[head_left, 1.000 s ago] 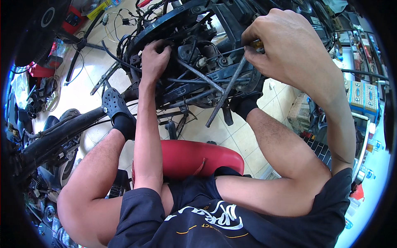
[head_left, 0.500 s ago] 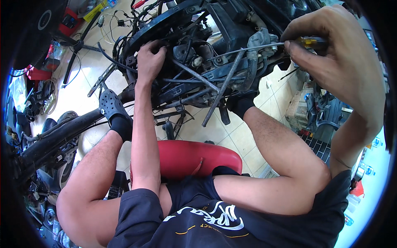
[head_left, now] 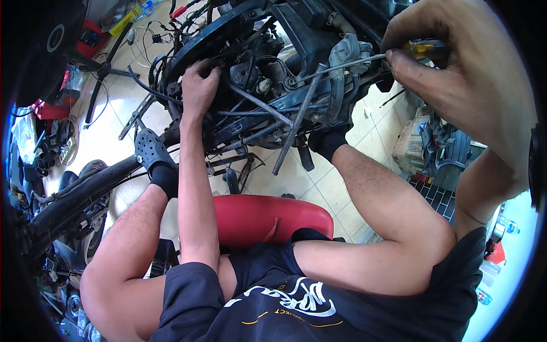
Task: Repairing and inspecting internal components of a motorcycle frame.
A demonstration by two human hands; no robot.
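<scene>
My right hand point(head_left: 430, 77) grips a screwdriver with a yellow, translucent handle point(head_left: 424, 47); its long thin shank point(head_left: 359, 61) points left into the black motorcycle frame point(head_left: 268, 105). The shank crosses a crossed pair of bare metal tubes point(head_left: 302, 114) and a grey metal part with a hose point(head_left: 347, 57). My left hand point(head_left: 199, 85) is closed at the frame's left, beside a round black bracket point(head_left: 239, 74); its fingertips are hidden, so I cannot make out what they hold. Cables and black hoses run around both hands.
A red padded seat point(head_left: 268, 219) lies beneath me, between my legs. At the left are a long black tube point(head_left: 80, 196), red tool boxes point(head_left: 54, 108) and loose cables. Crates point(head_left: 413, 145), parts and bottles line the right. My feet rest near the frame on a tiled floor point(head_left: 342, 188).
My right hand has moved right and up with the screwdriver, uncovering the grey part and showing more of the shank. My left hand has shifted slightly left and down.
</scene>
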